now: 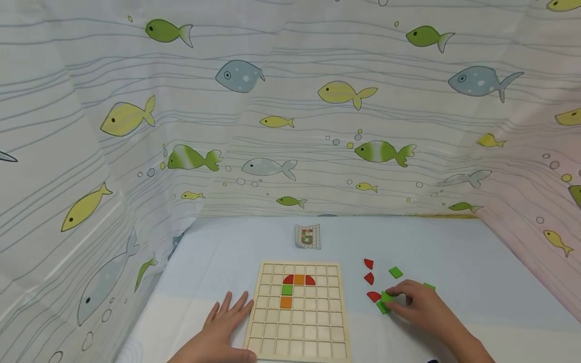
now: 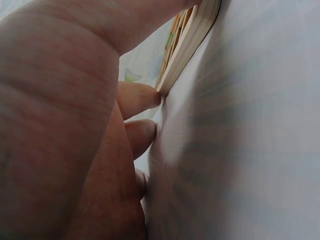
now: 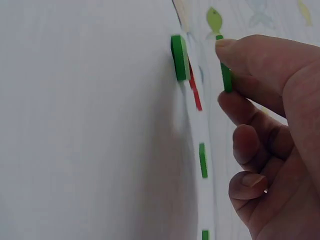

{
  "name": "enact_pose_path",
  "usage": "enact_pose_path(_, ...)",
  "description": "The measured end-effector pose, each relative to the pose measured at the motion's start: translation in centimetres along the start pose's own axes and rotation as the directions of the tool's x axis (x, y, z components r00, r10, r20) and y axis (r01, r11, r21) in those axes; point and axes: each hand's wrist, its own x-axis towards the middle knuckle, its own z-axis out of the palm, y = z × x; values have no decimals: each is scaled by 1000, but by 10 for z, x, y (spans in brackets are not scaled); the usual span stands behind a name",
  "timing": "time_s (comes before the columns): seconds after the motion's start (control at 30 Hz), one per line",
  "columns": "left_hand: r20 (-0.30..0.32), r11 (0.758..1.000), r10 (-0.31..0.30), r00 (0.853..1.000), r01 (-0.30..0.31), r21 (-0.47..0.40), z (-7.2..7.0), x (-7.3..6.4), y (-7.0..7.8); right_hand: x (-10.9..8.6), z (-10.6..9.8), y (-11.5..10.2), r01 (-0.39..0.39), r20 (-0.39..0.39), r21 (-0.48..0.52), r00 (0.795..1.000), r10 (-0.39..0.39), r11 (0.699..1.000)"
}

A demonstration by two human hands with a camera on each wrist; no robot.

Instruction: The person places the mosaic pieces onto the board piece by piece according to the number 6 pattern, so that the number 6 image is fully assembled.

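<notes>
My right hand pinches a green square tile between thumb and fingers, raised off the table in the right wrist view. Just below it lies another green tile, beside a red quarter-round tile. With fingers spread, my left hand rests at the left edge of a wooden grid board, thumb and index finger at its side. On the board, an orange square sits between two red quarter-rounds. Under the left one come a green square and another orange square.
Two more red quarter-rounds and a green tile lie right of the board; one further green tile is partly behind my right hand. A small pattern card lies beyond the board. Fish-printed curtains enclose the table.
</notes>
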Motion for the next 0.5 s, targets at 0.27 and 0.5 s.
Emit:
enact_pose_path(0.27,-3,1000,10,1000,-10,7,1,1,-2,13,7,-21,34,27,1,999,-34,999)
enact_pose_path(0.5,11,1000,2,1000,-2,2,0,2,-1,28,17,-41,98,67,30,993,-99,995)
